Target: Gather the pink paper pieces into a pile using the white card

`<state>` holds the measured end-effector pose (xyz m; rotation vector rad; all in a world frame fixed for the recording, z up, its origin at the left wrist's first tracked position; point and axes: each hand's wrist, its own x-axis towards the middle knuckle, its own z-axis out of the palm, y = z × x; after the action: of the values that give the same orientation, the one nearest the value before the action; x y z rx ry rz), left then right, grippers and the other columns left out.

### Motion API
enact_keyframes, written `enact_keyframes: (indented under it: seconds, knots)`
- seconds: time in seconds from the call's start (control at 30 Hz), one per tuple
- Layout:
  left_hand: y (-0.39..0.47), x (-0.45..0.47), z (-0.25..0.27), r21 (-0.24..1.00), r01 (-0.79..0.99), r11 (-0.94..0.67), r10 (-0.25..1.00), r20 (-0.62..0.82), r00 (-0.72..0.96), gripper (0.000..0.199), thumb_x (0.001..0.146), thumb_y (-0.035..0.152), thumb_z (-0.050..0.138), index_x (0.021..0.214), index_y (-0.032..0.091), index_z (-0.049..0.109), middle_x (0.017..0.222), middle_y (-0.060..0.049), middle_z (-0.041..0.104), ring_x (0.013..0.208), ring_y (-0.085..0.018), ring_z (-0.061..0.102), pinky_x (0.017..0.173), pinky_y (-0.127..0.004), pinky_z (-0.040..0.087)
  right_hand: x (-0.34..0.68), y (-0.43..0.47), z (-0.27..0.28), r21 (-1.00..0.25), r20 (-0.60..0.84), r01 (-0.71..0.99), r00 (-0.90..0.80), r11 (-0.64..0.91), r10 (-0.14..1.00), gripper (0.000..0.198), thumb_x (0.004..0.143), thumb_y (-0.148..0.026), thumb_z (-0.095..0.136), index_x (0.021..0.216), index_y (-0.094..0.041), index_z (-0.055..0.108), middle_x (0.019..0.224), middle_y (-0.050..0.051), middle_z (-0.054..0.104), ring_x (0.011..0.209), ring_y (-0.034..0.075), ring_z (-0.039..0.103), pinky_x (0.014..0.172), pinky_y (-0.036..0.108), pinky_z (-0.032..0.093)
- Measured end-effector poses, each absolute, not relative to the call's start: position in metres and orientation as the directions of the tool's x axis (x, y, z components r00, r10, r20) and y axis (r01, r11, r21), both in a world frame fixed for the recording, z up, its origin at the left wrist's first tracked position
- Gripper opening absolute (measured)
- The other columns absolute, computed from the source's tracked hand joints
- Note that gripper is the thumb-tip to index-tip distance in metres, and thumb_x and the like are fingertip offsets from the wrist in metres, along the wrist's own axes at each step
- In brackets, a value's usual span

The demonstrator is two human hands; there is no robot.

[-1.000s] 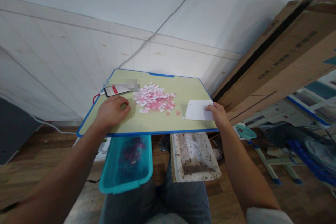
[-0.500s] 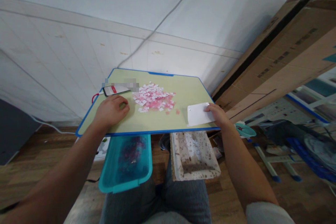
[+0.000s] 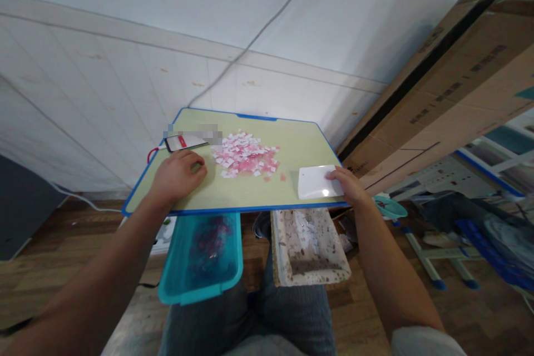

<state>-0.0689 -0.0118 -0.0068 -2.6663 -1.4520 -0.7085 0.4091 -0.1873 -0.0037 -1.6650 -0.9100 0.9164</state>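
A heap of small white and pink paper-like squares [image 3: 246,156] lies on the yellow-green tabletop [image 3: 292,139] with its blue edge. My right hand [image 3: 348,182] grips a thin white rectangular card [image 3: 317,182] by its right end, thumb on top. The card lies low over the table's right front part, and light glints off its face. Left of the heap, my left hand [image 3: 178,175] rests on the tabletop, its fingers curled with index and thumb tips together. Whether anything tiny is between them is hidden. A phone [image 3: 186,141] lies just behind it.
Below the table's front edge, a teal tub [image 3: 167,267] with dark pinkish contents stands at left, and a speckled tray [image 3: 277,250] with white bits at right. A red-and-white cable plugs into the phone. Large cardboard boxes [image 3: 442,78] lean at right.
The white card has tilted slightly, so a bright glint now shows on it. My left hand stays where it was, and the heap looks the same.
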Motion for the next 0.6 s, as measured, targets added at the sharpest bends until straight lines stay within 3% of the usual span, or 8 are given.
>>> enact_keyframes:
  seconds: [0.23,0.4,0.6]
  knots:
    - [-0.012,-0.071,-0.009,0.197,0.785,-0.588,0.772,0.427,0.471,0.027,0.088,0.038,0.052,0.097,0.022,0.072,0.106,-0.008,0.07,0.108,-0.027,0.061,0.099,-0.038,0.046,0.406,-0.187,-0.011,-0.988,-0.106,0.057,0.403,-0.14,0.909,0.042,0.068,-0.037,0.077,0.107,-0.023,0.073,0.098,0.003,0.078,0.082,0.025,0.07,0.072,0.034,0.054]
    - [-0.012,-0.071,-0.009,0.218,0.771,-0.598,0.766,0.438,0.47,0.027,0.087,0.037,0.052,0.096,0.022,0.072,0.105,-0.009,0.07,0.107,-0.027,0.061,0.099,-0.038,0.046,0.377,-0.178,0.0,-0.981,-0.004,0.178,0.392,-0.081,0.92,0.043,0.074,-0.045,0.076,0.11,-0.021,0.074,0.096,0.004,0.078,0.079,0.024,0.07,0.07,0.034,0.053]
    - [-0.011,-0.071,-0.01,0.231,0.764,-0.602,0.764,0.443,0.469,0.026,0.087,0.037,0.052,0.095,0.022,0.072,0.105,-0.009,0.071,0.107,-0.028,0.062,0.1,-0.039,0.046,0.341,-0.164,0.009,-0.96,0.068,0.281,0.188,0.012,0.98,0.042,0.078,-0.048,0.075,0.111,-0.02,0.074,0.105,0.006,0.078,0.085,0.024,0.07,0.074,0.035,0.054]
